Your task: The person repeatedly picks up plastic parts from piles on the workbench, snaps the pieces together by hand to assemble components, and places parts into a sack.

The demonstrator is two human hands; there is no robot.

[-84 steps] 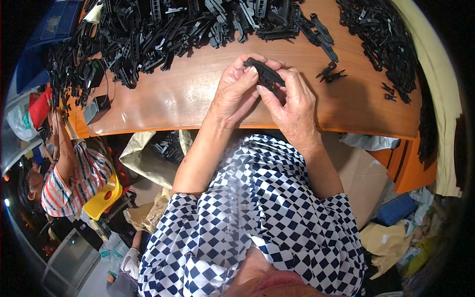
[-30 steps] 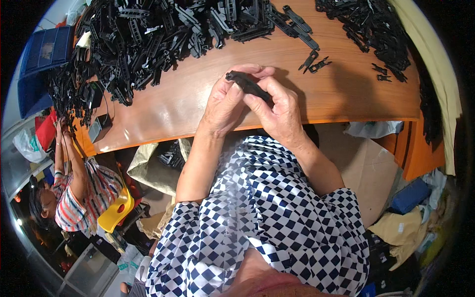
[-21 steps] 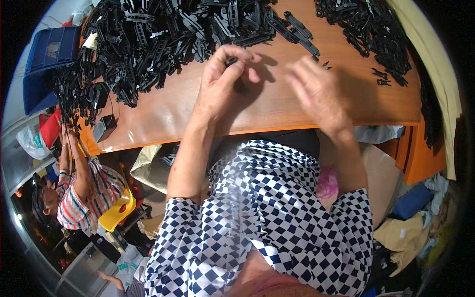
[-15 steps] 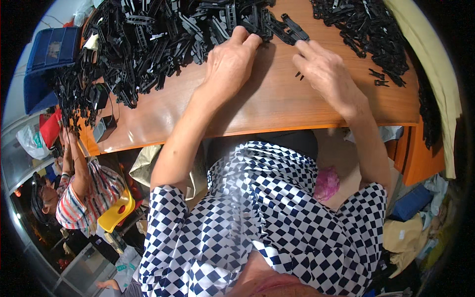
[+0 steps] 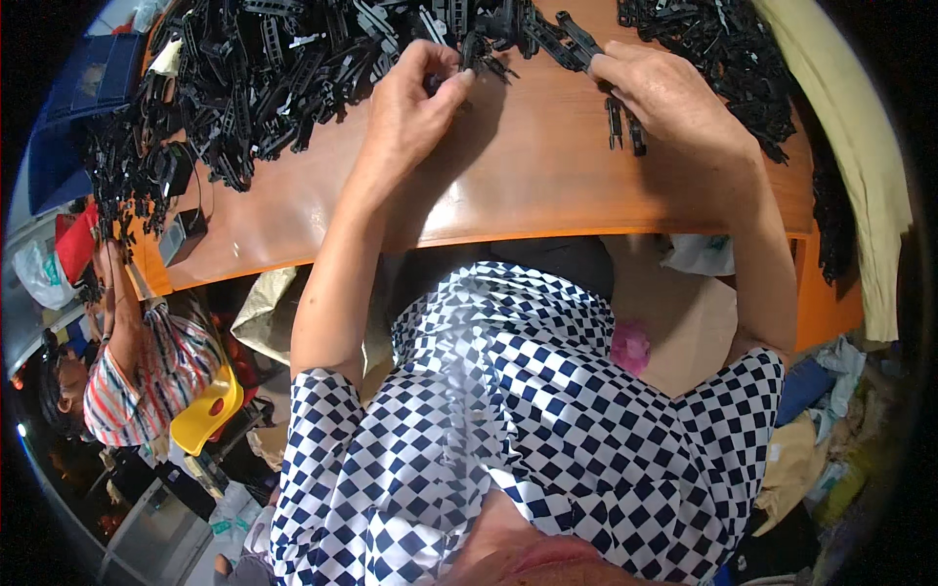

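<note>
My left hand is at the front edge of a large heap of black plastic parts. Its thumb and forefinger close on a small slotted black part. To the right, my right hand has its fingers curled, with two narrow black pieces sticking out below them. Its fingertips also reach the end of a long black clip-like part lying on the wooden table. The palm side of the right hand is hidden.
A second pile of black parts covers the table's right side. A small dark grey box with a cable stands near the left front edge. Blue bins are at far left, where another person in a striped top handles parts.
My left hand has shifted left, and its thumb now shows, pinching a part. My right hand has moved right and away from me, and the pieces below its fingers show more.
</note>
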